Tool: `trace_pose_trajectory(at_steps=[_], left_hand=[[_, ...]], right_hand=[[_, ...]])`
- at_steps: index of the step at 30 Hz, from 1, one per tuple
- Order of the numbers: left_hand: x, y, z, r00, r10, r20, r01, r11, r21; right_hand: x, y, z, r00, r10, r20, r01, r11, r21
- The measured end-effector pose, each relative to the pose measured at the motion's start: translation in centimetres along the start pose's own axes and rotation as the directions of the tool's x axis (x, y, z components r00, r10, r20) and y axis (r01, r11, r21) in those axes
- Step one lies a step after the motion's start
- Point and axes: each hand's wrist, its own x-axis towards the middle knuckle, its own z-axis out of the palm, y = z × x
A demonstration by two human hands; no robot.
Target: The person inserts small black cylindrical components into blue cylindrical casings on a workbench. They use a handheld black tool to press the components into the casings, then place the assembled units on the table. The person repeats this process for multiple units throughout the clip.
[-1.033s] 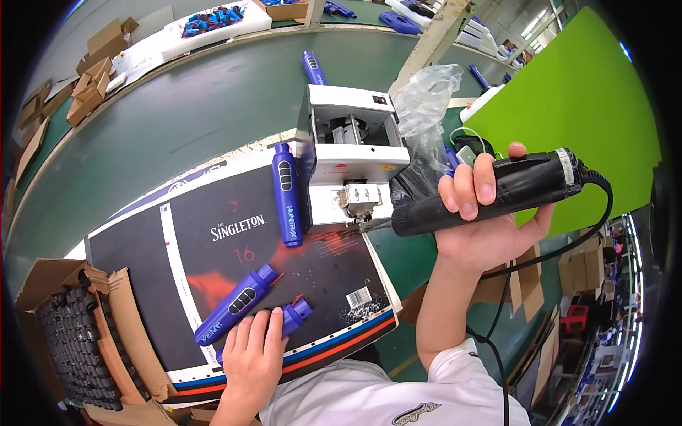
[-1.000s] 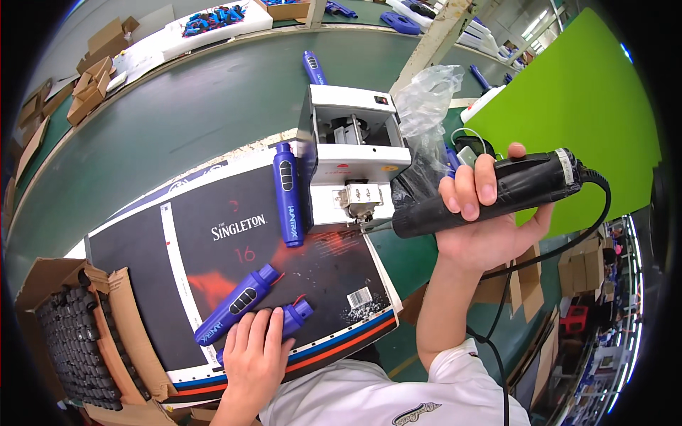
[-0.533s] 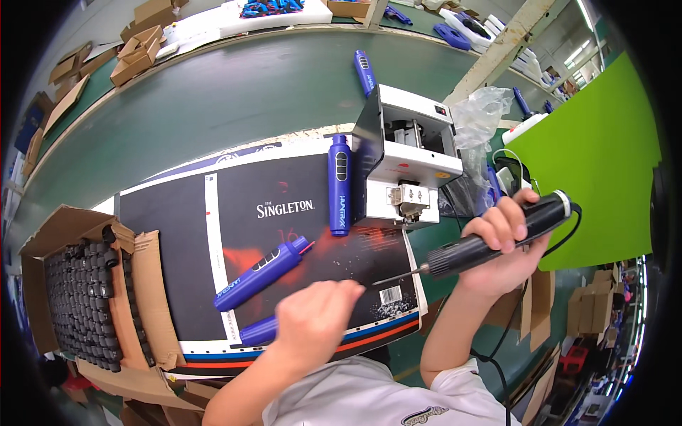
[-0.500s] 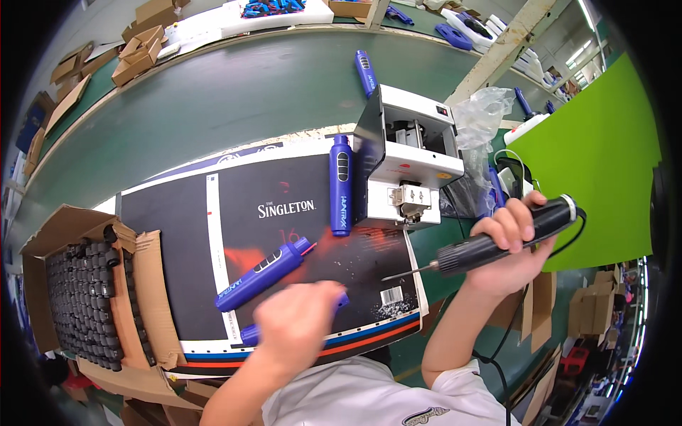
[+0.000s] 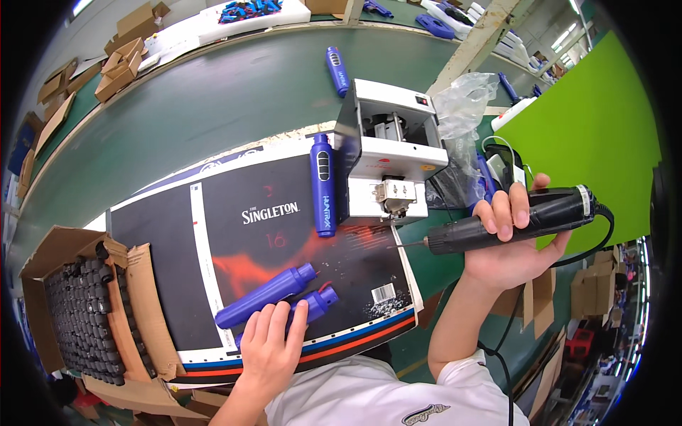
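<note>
My left hand (image 5: 273,343) lies over the nearer of two blue tubular handles, its fingers stretched across that handle (image 5: 320,304) and reaching toward the other. The farther blue handle (image 5: 266,294) lies alongside, no buttons showing on top; a red wire end pokes from each handle's right end. My right hand (image 5: 508,245) is wrapped around a black corded electric screwdriver (image 5: 469,233), held to the right of the mat with its thin bit pointing left. A third blue handle (image 5: 322,186), buttons up, lies beside a white-and-black bench machine (image 5: 391,160).
A dark printed sheet (image 5: 163,263) covers the work area. Left of it stands a cardboard box (image 5: 153,305) packed with small black parts (image 5: 79,309). Another blue handle (image 5: 337,72) lies on the green surface behind. Clear plastic bags (image 5: 462,106) and a green panel (image 5: 582,142) are at right.
My left hand has come down onto the blue handles with its fingers extended. The farther handle has rolled so its buttons no longer show. The screwdriver has shifted slightly and is nearly level.
</note>
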Motion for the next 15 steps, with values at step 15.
trace_pose_trajectory(at_steps=[15], left_hand=[[1.1,-1.1,2.2,0.998,0.022,-0.064,-0.021,1.0,0.02]], right_hand=[[2.9,1.7,0.4,0.96,0.021,0.279,0.06,0.958,-0.281]])
